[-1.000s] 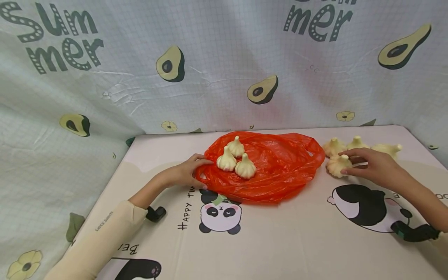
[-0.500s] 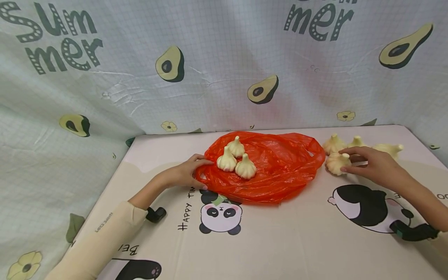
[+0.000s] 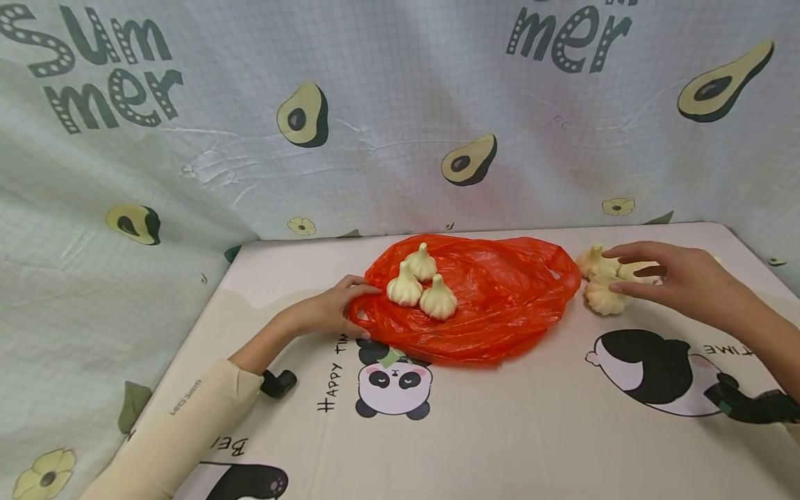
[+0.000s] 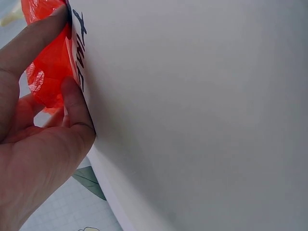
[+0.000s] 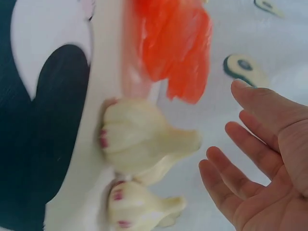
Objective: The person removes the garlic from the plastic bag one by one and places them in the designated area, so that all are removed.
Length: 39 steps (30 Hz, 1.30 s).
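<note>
A red plastic bag (image 3: 500, 298) lies flat on the table, with three garlic bulbs (image 3: 439, 298) grouped on its left half. My left hand (image 3: 328, 309) rests on the bag's left edge, thumb and fingers spread apart. Right of the bag, several more bulbs sit close together. My right hand (image 3: 694, 285) hovers over them with parted fingers and holds nothing. Nearest its thumb is the front bulb (image 3: 603, 297); behind that stands another bulb (image 3: 594, 262). The hand partly hides the others. In the right wrist view, a gap separates the fingers from the closest bulb (image 5: 137, 137).
The tablecloth (image 3: 531, 430) carries printed pandas and lettering. A hanging sheet (image 3: 387, 97) with avocado prints rises behind the table and along its left side. Black wrist cameras (image 3: 278, 383) are strapped to both forearms.
My right hand has let go of the front garlic bulb and drawn up and to the right, its fingers parting. The left hand and the bag have stayed in place.
</note>
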Each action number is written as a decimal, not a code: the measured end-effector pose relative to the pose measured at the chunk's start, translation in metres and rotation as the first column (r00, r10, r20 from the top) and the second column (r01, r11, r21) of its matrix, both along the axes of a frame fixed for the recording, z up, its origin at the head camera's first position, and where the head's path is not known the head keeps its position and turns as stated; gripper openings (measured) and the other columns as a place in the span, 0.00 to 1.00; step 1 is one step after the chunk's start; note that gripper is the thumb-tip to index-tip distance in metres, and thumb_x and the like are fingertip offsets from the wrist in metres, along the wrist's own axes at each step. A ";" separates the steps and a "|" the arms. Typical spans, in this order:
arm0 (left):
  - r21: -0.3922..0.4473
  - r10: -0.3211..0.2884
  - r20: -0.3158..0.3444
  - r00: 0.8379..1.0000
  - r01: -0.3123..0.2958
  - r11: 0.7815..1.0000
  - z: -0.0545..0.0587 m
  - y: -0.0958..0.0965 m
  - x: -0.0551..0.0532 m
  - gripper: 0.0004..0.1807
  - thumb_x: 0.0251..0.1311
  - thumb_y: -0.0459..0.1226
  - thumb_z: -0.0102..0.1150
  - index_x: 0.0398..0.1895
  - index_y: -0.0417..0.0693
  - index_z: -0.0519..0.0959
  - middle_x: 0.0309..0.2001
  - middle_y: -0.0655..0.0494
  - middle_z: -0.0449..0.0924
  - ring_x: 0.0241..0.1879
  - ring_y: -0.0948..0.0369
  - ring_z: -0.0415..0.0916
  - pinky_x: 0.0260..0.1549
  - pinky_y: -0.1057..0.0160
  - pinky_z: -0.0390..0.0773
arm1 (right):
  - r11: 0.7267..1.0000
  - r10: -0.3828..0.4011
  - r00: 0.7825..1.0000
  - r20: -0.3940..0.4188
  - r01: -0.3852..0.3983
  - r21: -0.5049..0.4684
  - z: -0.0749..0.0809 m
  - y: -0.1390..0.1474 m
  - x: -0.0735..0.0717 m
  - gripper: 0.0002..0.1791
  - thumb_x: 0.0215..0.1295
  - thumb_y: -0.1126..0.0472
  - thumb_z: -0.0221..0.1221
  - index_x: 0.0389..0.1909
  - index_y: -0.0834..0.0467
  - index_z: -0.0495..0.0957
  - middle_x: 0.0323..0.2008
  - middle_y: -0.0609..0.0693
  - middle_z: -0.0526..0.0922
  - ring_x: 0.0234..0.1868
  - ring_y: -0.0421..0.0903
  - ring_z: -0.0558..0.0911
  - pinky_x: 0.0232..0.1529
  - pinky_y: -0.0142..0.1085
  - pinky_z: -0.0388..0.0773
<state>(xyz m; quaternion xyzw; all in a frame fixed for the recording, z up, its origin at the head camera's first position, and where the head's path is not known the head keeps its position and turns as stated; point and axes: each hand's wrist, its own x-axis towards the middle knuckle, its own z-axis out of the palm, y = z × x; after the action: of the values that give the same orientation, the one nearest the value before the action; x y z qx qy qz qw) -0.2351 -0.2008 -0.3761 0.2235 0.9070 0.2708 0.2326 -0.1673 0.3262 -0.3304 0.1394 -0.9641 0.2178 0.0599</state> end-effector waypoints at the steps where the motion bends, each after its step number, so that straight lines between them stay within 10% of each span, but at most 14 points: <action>1: 0.001 -0.002 0.000 1.000 0.002 1.000 0.000 0.000 0.000 0.44 0.55 0.43 0.75 0.75 0.55 0.66 0.73 0.48 0.54 0.73 0.44 0.56 0.67 0.41 0.67 | 1.000 0.007 1.000 -0.001 -0.007 -0.002 0.002 -0.003 0.001 0.30 0.57 0.56 0.75 0.60 0.57 0.79 0.56 0.62 0.82 0.53 0.67 0.82 0.45 0.59 0.83; 39: -0.004 -0.018 -0.022 1.000 0.018 1.000 0.002 0.000 0.001 0.43 0.55 0.43 0.75 0.75 0.52 0.67 0.72 0.46 0.55 0.72 0.43 0.57 0.67 0.39 0.67 | 0.954 0.300 0.953 0.034 -0.299 -0.033 0.025 -0.080 -0.001 0.20 0.61 0.62 0.71 0.55 0.49 0.84 0.49 0.47 0.86 0.34 0.43 0.80 0.25 0.31 0.80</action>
<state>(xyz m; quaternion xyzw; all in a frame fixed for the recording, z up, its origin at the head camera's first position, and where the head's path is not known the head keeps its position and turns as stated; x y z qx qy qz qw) -0.2341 -0.2007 -0.3744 0.2343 0.9079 0.2645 0.2255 -0.1686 0.2459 -0.3050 0.2787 -0.9298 0.2404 0.0095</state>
